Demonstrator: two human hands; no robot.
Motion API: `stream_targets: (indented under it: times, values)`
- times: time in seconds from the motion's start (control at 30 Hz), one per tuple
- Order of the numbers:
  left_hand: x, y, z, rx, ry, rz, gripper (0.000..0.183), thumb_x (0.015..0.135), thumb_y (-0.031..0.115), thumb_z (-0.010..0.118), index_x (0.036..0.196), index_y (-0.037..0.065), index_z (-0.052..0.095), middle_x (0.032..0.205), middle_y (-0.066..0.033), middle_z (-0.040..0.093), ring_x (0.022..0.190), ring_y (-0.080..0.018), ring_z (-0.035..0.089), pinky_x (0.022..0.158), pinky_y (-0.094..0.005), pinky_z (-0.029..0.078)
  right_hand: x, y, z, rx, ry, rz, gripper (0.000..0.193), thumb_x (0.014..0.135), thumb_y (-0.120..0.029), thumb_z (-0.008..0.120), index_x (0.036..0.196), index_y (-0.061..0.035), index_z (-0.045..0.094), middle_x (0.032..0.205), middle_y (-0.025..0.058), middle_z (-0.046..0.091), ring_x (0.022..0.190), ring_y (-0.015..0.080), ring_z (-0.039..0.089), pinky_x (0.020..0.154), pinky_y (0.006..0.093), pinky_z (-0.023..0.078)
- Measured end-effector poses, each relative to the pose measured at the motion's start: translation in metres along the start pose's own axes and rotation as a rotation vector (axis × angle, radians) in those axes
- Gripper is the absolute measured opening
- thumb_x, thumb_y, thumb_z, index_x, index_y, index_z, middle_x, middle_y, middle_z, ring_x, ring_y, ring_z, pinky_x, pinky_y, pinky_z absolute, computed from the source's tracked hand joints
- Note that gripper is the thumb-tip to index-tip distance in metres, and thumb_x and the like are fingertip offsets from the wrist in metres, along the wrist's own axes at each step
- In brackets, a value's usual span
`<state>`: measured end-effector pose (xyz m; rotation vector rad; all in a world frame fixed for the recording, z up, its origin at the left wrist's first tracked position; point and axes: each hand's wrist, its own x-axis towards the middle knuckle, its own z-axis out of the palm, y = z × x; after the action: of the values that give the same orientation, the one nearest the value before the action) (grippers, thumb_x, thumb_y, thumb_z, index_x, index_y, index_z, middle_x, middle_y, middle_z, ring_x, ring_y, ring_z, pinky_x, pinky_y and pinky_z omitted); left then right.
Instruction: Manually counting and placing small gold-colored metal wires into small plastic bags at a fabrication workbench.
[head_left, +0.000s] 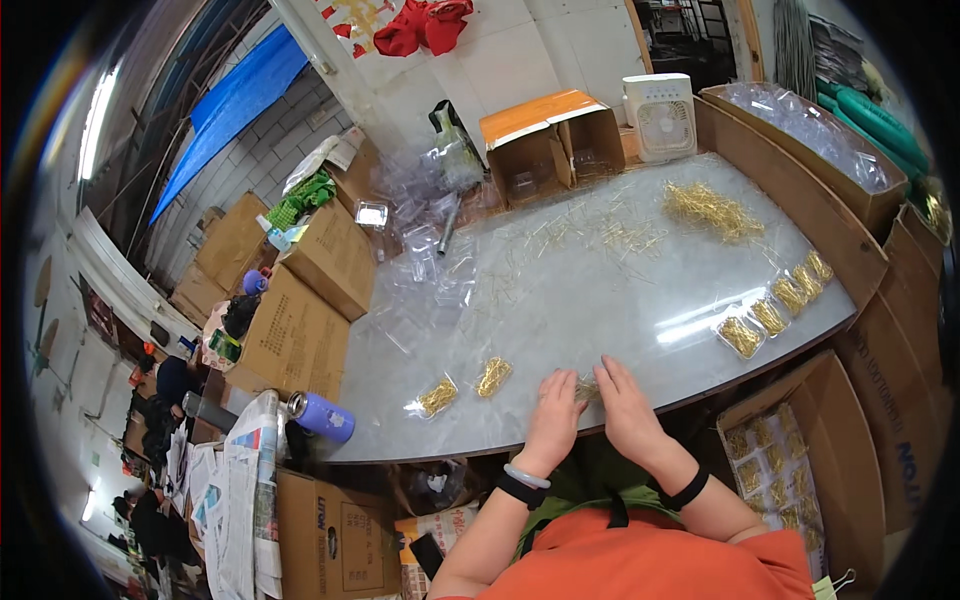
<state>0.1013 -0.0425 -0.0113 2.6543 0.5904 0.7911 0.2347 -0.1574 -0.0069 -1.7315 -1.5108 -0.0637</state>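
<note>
At the table's [560, 330] near edge, left hand [556, 408] and right hand [622, 400] press together on a small packet of gold pins [587, 388], sandwiched between them.

Gold pins [712, 208], purple bottle [322, 416], orange shirt [650, 560].

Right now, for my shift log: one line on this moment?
left hand: on small clear packet | right hand: same packet | table: gold pins pile
</note>
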Motion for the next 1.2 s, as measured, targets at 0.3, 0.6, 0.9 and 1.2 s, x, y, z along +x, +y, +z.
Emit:
stream_targets:
  times: [0.3, 0.6, 0.9, 1.2]
  values:
    - [0.000, 0.005, -0.013, -0.194, -0.009, -0.020, 0.045, 0.090, 0.000, 0.064, 0.133, -0.005, 0.051, 0.134, -0.0279, 0.053, 0.126, -0.0459, 0.050, 0.107, -0.0483, 0.045, 0.029, -0.002, -0.004, 0.202, -0.100, 0.007, 0.054, 0.082, 0.012, 0.049, 0.136, 0.0048, 0.052, 0.139, 0.0263, 0.054, 0.127, 0.0471, 0.050, 0.109, 0.0483, 0.043]
    - [-0.006, -0.001, -0.006, -0.132, 0.162, -0.006, 0.036, 0.085, 0.004, 0.071, 0.119, -0.003, 0.060, 0.118, -0.0220, 0.059, 0.117, -0.0435, 0.056, 0.107, -0.0510, 0.045, 0.133, -0.002, -0.032, -0.065, -0.466, -0.159, 0.027, 0.089, -0.005, 0.057, 0.113, -0.0003, 0.067, 0.113, 0.0210, 0.067, 0.101, 0.0407, 0.065, 0.090, 0.0486, 0.053]
    - [-0.014, 0.000, 0.001, -0.124, 0.189, -0.011, 0.033, 0.085, 0.012, 0.074, 0.113, -0.001, 0.063, 0.115, -0.0174, 0.059, 0.116, -0.0361, 0.059, 0.111, -0.0525, 0.045, 0.257, -0.021, 0.144, -0.486, -0.594, -0.426, 0.058, 0.101, -0.049, 0.051, 0.143, -0.0096, 0.055, 0.155, 0.0206, 0.044, 0.147, 0.0466, 0.033, 0.119, 0.0595, 0.027]
    - [-0.014, -0.003, -0.002, -0.178, 0.189, 0.005, 0.032, 0.087, 0.011, 0.071, 0.115, -0.001, 0.063, 0.115, -0.0165, 0.060, 0.121, -0.0341, 0.057, 0.112, -0.0536, 0.043, 0.295, 0.044, 0.147, -0.448, -0.796, -0.068, 0.071, 0.105, -0.059, 0.033, 0.162, -0.0173, 0.026, 0.170, 0.0168, 0.015, 0.153, 0.0530, 0.009, 0.119, 0.0709, 0.011]
